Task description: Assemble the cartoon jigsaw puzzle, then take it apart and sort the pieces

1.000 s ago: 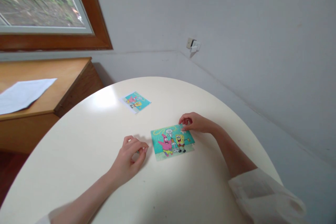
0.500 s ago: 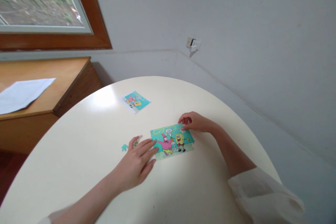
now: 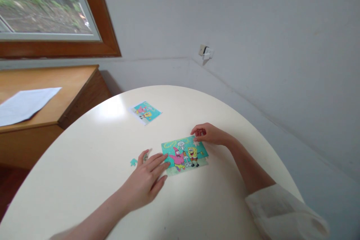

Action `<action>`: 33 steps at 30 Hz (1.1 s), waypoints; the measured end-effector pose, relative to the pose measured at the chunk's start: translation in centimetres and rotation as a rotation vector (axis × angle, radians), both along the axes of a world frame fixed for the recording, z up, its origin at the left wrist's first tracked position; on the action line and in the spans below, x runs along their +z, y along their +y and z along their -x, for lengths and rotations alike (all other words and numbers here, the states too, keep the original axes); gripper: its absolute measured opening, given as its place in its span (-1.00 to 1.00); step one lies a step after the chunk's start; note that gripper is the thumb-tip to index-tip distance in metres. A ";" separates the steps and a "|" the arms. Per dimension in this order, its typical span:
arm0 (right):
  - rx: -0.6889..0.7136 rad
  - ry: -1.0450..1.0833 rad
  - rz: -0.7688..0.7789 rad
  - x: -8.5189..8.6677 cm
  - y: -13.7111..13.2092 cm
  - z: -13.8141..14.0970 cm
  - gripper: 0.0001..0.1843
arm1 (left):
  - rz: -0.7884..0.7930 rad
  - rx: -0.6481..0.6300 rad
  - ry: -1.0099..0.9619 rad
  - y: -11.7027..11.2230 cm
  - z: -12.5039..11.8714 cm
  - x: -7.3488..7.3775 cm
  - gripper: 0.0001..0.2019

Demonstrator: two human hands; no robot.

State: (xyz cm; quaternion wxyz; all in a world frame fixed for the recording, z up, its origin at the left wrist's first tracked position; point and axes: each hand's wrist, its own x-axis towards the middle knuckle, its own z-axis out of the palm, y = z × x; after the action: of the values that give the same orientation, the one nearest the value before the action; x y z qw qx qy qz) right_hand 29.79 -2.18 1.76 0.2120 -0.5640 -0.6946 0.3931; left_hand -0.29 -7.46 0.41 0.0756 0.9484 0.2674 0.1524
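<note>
A jigsaw puzzle (image 3: 180,155) with cartoon figures on a teal ground lies on the white table, its pieces mostly joined. A pale, piece-shaped gap shows near its upper right corner, and the lower right corner looks notched. My left hand (image 3: 147,176) rests palm down, fingers spread, with fingertips on the puzzle's left edge. At the upper right edge, my right hand (image 3: 209,134) has curled fingers, with thumb and forefinger at the puzzle's border beside the gap. A loose teal puzzle piece (image 3: 133,162) lies left of my left hand; another loose piece (image 3: 145,156) is partly hidden by a finger.
A printed picture (image 3: 146,112) of the same scene lies farther back on the round white table (image 3: 92,150). To the left stands a wooden desk (image 3: 75,78) with a white sheet (image 3: 30,101). Walls and a socket with a plug (image 3: 206,52) are behind.
The view has tilted up slightly, so everything sits a little lower. Both hands keep nearly the same places on the puzzle; the right thumb has shifted very slightly, uncovering more of the pale gap.
</note>
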 end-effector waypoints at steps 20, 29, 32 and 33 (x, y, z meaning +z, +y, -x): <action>-0.020 -0.085 -0.027 0.0 0.1 0.5 -0.93 | 0.008 0.004 -0.008 -0.1 0.0 0.0 -0.64; -0.102 0.141 0.025 -1.0 0.2 -0.9 -0.79 | 0.015 0.005 -0.012 0.0 -0.1 0.0 -0.66; -0.083 0.147 0.040 -1.0 0.2 -0.9 -0.75 | 0.015 0.012 -0.025 -0.1 -0.1 0.0 -0.66; -0.076 0.144 0.043 -1.0 0.2 -0.8 -0.74 | 0.014 0.014 -0.030 -0.1 -0.1 0.0 -0.66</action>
State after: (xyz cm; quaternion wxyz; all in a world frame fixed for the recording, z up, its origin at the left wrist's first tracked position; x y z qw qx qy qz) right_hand 30.63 -1.96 0.77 0.2639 -0.5647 -0.6470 0.4392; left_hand -0.19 -7.55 0.40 0.0853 0.9435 0.2741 0.1653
